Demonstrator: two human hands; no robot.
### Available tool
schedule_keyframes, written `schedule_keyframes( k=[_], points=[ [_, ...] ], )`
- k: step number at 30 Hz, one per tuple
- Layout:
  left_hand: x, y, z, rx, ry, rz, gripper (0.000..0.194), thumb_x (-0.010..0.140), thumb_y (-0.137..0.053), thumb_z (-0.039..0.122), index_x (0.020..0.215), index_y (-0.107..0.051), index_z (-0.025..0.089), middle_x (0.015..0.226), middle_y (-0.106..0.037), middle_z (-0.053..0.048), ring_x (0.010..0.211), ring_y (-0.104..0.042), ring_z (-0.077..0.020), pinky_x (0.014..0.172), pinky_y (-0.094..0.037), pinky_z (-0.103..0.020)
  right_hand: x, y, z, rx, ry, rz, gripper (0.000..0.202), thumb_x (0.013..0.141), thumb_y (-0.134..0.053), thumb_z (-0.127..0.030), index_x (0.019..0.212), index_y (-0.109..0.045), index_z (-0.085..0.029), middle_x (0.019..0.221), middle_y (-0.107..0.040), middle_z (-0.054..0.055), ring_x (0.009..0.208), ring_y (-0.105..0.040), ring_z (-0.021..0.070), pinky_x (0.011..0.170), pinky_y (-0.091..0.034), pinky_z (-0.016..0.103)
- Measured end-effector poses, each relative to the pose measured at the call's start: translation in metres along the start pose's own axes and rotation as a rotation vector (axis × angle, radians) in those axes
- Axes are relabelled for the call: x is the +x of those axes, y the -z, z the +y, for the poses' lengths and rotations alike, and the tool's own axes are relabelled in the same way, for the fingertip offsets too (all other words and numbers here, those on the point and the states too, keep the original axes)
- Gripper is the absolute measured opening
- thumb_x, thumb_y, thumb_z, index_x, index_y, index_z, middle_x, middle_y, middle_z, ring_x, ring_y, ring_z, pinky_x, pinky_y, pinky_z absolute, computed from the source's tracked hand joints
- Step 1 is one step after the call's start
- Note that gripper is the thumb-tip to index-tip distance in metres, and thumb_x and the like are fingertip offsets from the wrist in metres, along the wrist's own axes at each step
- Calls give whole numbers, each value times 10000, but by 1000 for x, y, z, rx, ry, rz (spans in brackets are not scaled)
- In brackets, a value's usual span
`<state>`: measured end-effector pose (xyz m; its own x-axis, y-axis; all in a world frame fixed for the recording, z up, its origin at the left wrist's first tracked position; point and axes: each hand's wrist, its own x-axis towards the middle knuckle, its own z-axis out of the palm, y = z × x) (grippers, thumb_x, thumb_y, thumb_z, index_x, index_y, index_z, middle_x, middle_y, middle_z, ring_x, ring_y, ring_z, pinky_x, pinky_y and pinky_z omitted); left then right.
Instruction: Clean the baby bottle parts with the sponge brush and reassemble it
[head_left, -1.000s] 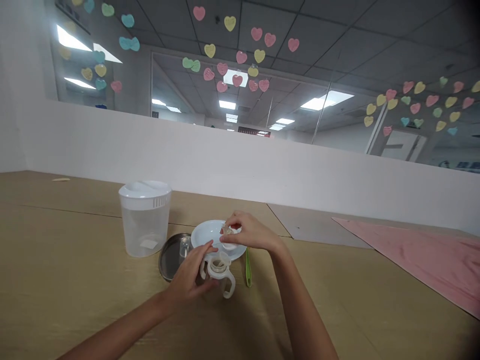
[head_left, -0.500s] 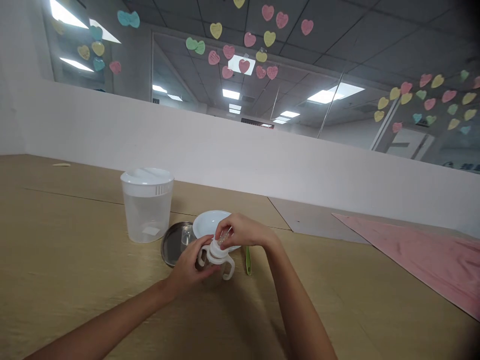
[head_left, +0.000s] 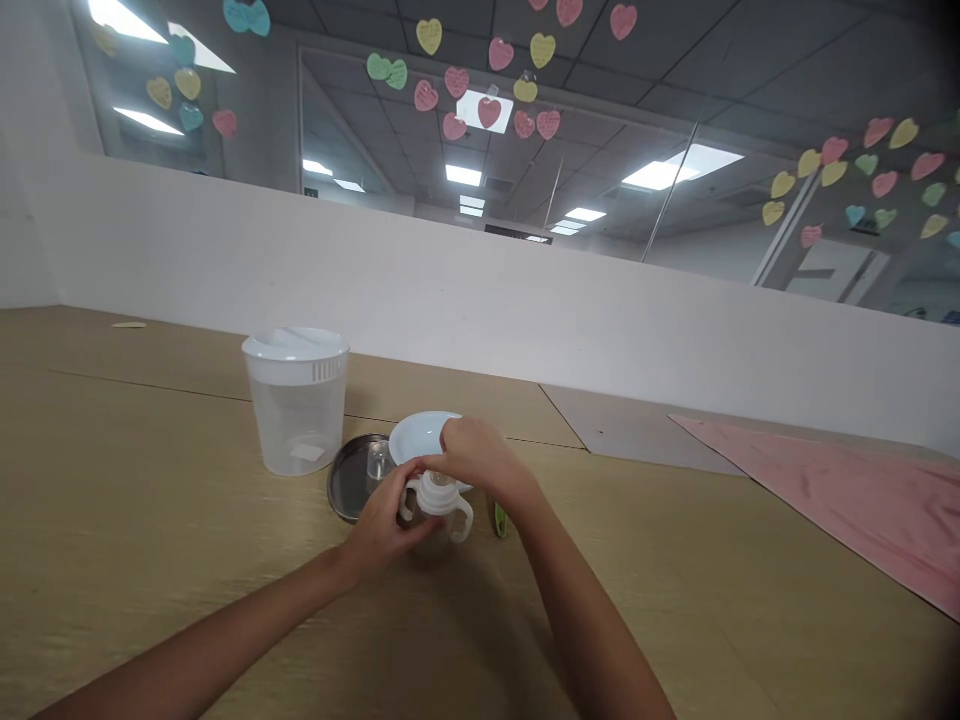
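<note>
A baby bottle [head_left: 436, 497] with a white collar, a clear nipple and two white side handles stands upright between my hands. My left hand [head_left: 381, 522] is wrapped round its left side, thumb in front, and grips it. Over the bottle's top, my right hand [head_left: 480, 455] is bent with its fingers closed at the nipple, close to my left fingertips. What those fingers pinch is hidden. Just behind my left hand, a clear cap [head_left: 379, 460] rests on a dark metal tray [head_left: 344, 485]. Behind my right hand is a white bowl [head_left: 412, 434], partly covered.
A translucent bucket [head_left: 300, 425] with a white lid stands at the back left. The green handle [head_left: 500, 520] of some tool shows beside my right wrist. A pink cloth [head_left: 847, 500] lies at the right. A white wall [head_left: 465, 300] borders the table's far side.
My right hand has turned over the bottle's top, its fingers moving left and its knuckles hiding more. The clear nipple shows below the fingers now. My left hand keeps its grip. The view has shifted slightly.
</note>
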<state>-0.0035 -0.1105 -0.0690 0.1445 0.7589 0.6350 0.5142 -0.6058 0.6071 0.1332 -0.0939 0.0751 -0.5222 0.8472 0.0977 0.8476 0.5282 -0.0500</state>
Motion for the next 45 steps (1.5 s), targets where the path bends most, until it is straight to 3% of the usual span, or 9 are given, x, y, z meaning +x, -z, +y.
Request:
schedule_keyframes(
  k=[6, 11, 15, 19, 23, 27, 29, 35, 45],
  points=[
    [1, 0, 2, 4, -4, -3, 549, 731, -621, 375, 1189, -388, 179, 1148, -561, -110, 1042, -545, -250, 869, -452, -388, -4, 4, 1, -24, -35, 40, 552, 781, -405, -639, 732, -661, -153, 670, -626, 80, 620, -558, 174, 528, -333, 262],
    [1, 2, 5, 2, -35, -8, 536, 757, -602, 354, 1216, -389, 178, 1174, -543, -106, 1048, -532, -228, 856, -455, -346, -4, 2, 6, 61, 176, 61, 320, 762, -553, -344, 1048, -615, -214, 877, -661, 46, 759, -585, 165, 583, -352, 232],
    [1, 1, 4, -1, -21, -8, 542, 760, -598, 361, 1233, -400, 186, 1164, -548, -103, 1010, -544, -224, 814, -468, -331, 6, -8, -3, -55, 68, 106, 259, 816, -435, -223, 972, -636, -173, 867, -666, 82, 771, -595, 187, 580, -339, 252],
    [2, 0, 3, -24, -30, -4, 550, 762, -601, 363, 1239, -395, 184, 1161, -543, -104, 1025, -535, -224, 825, -463, -333, 6, -6, -8, -38, 25, 102, 351, 874, -365, -377, 848, -648, -170, 808, -662, 81, 734, -589, 183, 582, -340, 260],
    [3, 2, 5, -16, -26, -8, 527, 754, -604, 364, 1211, -416, 181, 1138, -554, -104, 1010, -542, -228, 822, -466, -346, -3, 4, 2, 59, 22, 82, 377, 814, -450, -484, 992, -620, -199, 817, -662, 52, 743, -588, 174, 599, -350, 255],
    [3, 3, 10, -8, 7, 1, 526, 739, -608, 348, 1204, -422, 189, 1142, -559, -102, 1000, -551, -226, 828, -469, -353, -9, 5, 11, 108, 150, -94, 580, 671, -599, -498, 1180, -521, -230, 1019, -638, 67, 875, -591, 210, 620, -380, 250],
    [2, 3, 11, -26, 27, 0, 538, 729, -616, 341, 1207, -415, 195, 1158, -552, -100, 1006, -552, -221, 833, -470, -348, -9, 1, 8, 63, 164, -124, 630, 650, -608, -471, 1209, -491, -205, 1020, -635, 91, 892, -591, 235, 612, -392, 260],
    [-1, -4, 10, -72, 110, 64, 560, 703, -646, 373, 1182, -409, 205, 1109, -570, -73, 951, -570, -196, 795, -482, -320, -3, -12, -13, -154, 22, -13, 389, 775, -428, -389, 999, -589, -115, 885, -656, 150, 812, -614, 272, 621, -418, 323],
    [-1, -4, 20, -99, 154, 84, 532, 687, -652, 375, 1133, -425, 193, 1066, -572, -63, 820, -578, -157, 726, -488, -297, 0, -13, -13, -130, -27, -24, 377, 742, -463, -441, 851, -650, -132, 867, -663, 157, 781, -624, 263, 598, -438, 316]
  ],
)
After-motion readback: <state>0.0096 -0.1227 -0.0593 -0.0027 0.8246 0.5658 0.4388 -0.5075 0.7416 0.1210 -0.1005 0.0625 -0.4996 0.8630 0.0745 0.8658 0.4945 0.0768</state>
